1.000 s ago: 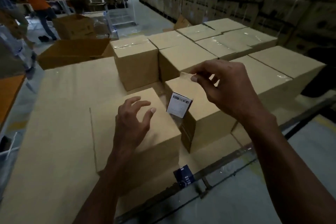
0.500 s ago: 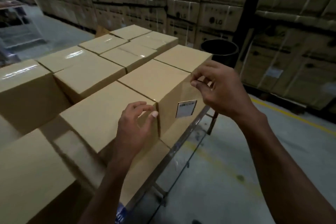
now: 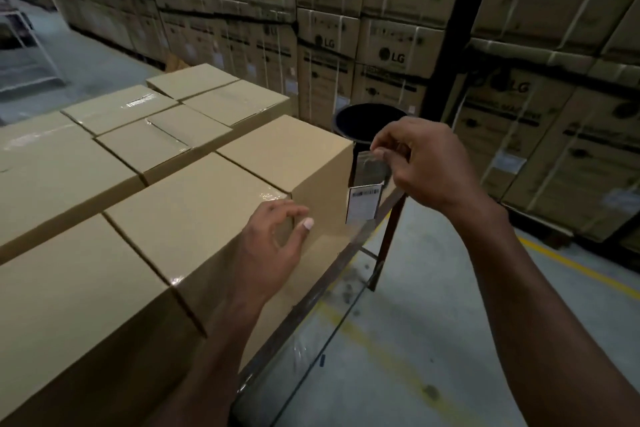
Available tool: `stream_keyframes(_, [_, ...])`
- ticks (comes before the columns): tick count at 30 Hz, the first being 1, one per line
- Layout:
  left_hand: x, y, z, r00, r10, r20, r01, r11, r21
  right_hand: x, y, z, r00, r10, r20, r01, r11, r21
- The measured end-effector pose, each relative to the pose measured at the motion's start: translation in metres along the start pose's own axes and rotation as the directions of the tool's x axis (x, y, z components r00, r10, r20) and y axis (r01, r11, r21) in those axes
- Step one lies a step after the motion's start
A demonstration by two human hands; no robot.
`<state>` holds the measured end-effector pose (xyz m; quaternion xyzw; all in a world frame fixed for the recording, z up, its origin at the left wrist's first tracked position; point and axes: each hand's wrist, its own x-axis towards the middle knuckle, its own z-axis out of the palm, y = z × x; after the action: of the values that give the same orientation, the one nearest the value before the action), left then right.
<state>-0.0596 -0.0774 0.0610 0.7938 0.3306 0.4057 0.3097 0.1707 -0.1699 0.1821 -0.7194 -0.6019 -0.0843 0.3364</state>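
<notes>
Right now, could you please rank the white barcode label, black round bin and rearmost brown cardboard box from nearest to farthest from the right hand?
1. White barcode label: on clear tape the right hand pinches.
2. Black round bin: just behind that hand.
3. Rearmost brown cardboard box: far back left.

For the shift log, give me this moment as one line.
right hand pinches barcode label | label hangs by end box | left hand at box corner

Warehouse, walls of stacked LG cartons (image 3: 391,55), taped boxes (image 3: 194,204), concrete floor (image 3: 433,340)
</notes>
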Motion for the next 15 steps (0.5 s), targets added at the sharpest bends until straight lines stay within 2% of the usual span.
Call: stream_keyframes(15, [0.230, -0.034, 0.137, 1.000, -0.008, -0.005, 0.008, 0.999, -0.046, 0.218, 0.172, 0.020, 0.996, -0.012, -0.083, 0.001, 0.992, -0.128])
